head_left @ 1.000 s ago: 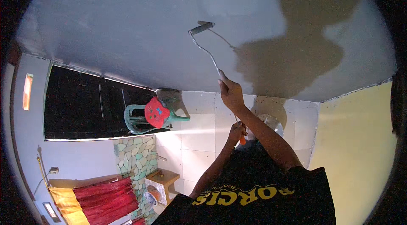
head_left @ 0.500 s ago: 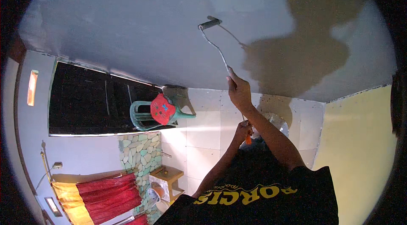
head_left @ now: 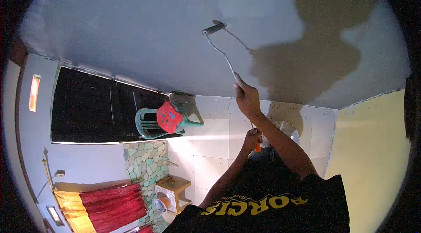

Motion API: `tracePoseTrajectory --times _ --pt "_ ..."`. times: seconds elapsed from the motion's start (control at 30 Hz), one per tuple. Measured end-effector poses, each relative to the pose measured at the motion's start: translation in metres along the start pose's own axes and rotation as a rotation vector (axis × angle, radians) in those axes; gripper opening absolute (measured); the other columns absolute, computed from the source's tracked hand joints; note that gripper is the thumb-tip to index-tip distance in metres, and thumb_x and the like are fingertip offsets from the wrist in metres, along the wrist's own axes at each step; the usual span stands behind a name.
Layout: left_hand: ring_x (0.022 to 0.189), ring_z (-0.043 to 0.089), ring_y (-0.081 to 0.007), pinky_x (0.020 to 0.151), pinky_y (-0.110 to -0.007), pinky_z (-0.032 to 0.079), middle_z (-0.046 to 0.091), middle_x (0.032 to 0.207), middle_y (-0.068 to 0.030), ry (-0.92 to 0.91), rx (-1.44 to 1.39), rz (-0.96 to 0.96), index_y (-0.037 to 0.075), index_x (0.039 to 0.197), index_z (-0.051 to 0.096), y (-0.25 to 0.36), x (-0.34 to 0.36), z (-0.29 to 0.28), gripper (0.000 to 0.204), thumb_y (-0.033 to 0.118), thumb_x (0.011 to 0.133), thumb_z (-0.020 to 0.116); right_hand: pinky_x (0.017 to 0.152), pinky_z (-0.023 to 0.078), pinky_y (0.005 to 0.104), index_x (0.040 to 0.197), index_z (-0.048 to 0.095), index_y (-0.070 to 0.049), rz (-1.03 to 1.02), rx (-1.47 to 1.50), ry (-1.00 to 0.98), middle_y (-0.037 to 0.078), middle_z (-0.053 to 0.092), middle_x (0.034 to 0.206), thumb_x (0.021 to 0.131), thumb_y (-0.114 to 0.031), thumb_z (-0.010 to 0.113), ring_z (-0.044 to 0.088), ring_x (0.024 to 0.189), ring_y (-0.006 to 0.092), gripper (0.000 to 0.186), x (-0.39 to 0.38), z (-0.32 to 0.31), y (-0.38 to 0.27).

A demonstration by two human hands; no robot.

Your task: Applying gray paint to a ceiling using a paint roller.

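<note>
A paint roller with a dark, narrow sleeve (head_left: 214, 29) lies against the grey wall (head_left: 144, 26), at the top middle. Its thin bent metal rod (head_left: 221, 53) runs down into my right hand (head_left: 247, 99), whose fingers are wrapped round the shaft. Lower down, close to my body, my left hand (head_left: 251, 140) is closed on the roller's orange handle (head_left: 258, 147). My right forearm partly covers a round, pale, paint-marked object (head_left: 287, 133); its kind is unclear.
A green plastic chair (head_left: 147, 123) with a red cat-face cushion (head_left: 169, 116) stands left, beside a dark door (head_left: 101, 105). Below it are a small wooden table (head_left: 175, 184) and a red-and-yellow curtain (head_left: 109, 204). A yellow wall (head_left: 368, 141) rises at right. Pale tiles (head_left: 210, 138) cover the floor.
The roller sleeve has shifted slightly down and left in view. The room sits a little lower in the picture. Both hands keep their hold on the roller.
</note>
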State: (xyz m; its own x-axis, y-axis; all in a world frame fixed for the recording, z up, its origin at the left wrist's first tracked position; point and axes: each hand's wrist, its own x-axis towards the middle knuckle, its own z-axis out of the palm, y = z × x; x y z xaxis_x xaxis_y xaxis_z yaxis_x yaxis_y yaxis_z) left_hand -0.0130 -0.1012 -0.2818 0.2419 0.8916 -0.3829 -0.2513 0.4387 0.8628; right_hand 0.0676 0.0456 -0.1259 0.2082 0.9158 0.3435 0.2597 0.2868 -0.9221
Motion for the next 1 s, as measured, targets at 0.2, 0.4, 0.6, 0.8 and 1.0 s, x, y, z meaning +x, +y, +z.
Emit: tracePoseTrajectory --times 0.2,0.4,0.6,0.8,1.0 --pt "0.050 0.043 -0.0143 0.052 -0.033 0.038 0.044 0.060 -0.0004 0.063 0.039 -0.104 0.006 0.078 0.048 -0.006 -0.003 0.005 0.015 0.010 0.086 0.059 0.050 0.038 0.0290 0.135 0.053 -0.005 -0.014 -0.038 0.035 0.014 0.044 0.058 0.093 -0.007 0.058 0.042 0.049 0.0150 0.042 -0.005 0.004 0.006" --pt "0.050 0.041 -0.0133 0.051 -0.032 0.037 0.045 0.062 -0.0001 -0.007 -0.061 0.018 0.007 0.078 0.046 -0.008 0.001 0.000 0.014 0.010 0.089 0.055 0.049 0.038 0.0291 0.135 0.053 -0.006 0.061 -0.020 0.003 0.012 0.044 0.057 0.093 -0.008 0.056 0.042 0.049 0.0136 0.042 -0.002 0.002 -0.007" --pt "0.054 0.045 -0.0134 0.050 -0.031 0.038 0.045 0.064 0.0003 0.080 -0.038 -0.190 0.008 0.078 0.048 -0.018 -0.015 0.002 0.012 0.009 0.087 0.056 0.050 0.039 0.0269 0.137 0.051 -0.008 0.057 -0.022 -0.001 0.009 0.046 0.057 0.095 -0.010 0.056 0.042 0.050 0.0127 0.043 -0.018 -0.006 0.008" --pt "0.058 0.042 -0.0103 0.052 -0.031 0.038 0.047 0.063 0.0017 0.344 0.266 0.014 0.006 0.069 0.050 -0.049 -0.037 -0.034 0.017 0.010 0.081 0.062 0.058 0.049 0.0293 0.144 0.042 -0.007 0.188 0.016 -0.171 0.011 0.061 0.069 0.096 -0.012 0.055 0.058 0.060 0.0159 0.049 -0.069 -0.028 0.016" --pt "0.064 0.061 -0.0171 0.056 -0.034 0.047 0.065 0.071 -0.0133 0.670 0.948 0.093 -0.001 0.090 0.069 -0.041 -0.074 -0.076 0.026 0.024 0.083 0.072 0.070 0.056 0.0303 0.133 0.049 0.000 0.474 0.385 -0.210 0.012 0.070 0.093 0.100 -0.018 0.051 0.068 0.082 0.0168 0.037 -0.125 -0.038 0.061"
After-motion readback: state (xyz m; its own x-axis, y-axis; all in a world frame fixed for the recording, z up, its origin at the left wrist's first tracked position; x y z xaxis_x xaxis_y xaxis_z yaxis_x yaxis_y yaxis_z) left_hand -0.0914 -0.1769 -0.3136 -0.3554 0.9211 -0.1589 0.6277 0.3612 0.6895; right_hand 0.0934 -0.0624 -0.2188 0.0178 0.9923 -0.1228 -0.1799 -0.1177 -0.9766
